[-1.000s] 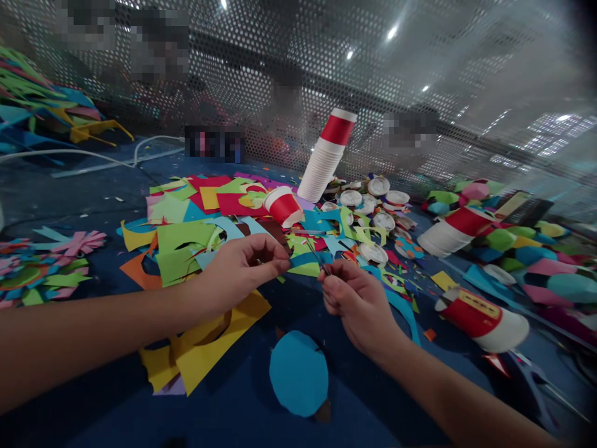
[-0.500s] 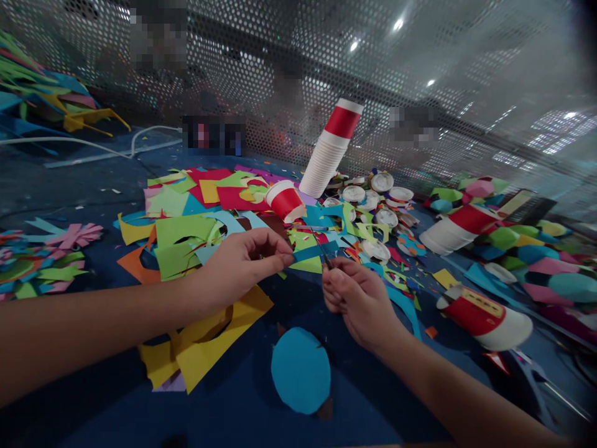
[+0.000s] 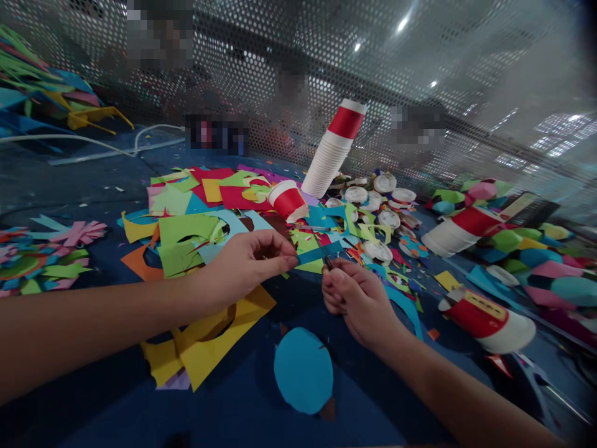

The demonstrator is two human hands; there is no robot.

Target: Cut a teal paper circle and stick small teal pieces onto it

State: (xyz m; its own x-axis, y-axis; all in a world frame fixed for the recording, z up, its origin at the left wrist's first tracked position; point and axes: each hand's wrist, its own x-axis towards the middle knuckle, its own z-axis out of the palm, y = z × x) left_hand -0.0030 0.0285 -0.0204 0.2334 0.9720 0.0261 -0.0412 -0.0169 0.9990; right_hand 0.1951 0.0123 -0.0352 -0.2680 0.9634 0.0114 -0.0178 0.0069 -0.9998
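Note:
My left hand [image 3: 261,254] pinches one end of a narrow blue paper strip [image 3: 311,254] between thumb and fingertips. Across from it, my right hand [image 3: 359,300] is closed round the dark handles of small scissors [image 3: 328,261], whose thin blades lie at the strip. Most of the handles are hidden by the fingers. Below both hands, a blue paper oval [image 3: 303,371] lies on the dark blue table [image 3: 373,398], with brown pieces poking out under it. Under my left forearm are yellow paper offcuts [image 3: 209,358] with rounded cutouts.
Beyond the hands stand a cut red-and-white paper cup [image 3: 288,200] and a tall leaning cup stack [image 3: 329,158]. Round white cup bottoms [image 3: 379,252] lie among scraps. A tipped cup [image 3: 489,317] lies at right; green offcuts [image 3: 186,239] at left. A perforated metal screen [image 3: 261,74] rises behind.
The whole view has shifted slightly, so things appear a little further right. Both hands keep nearly the same pose, with the strip and scissors still held.

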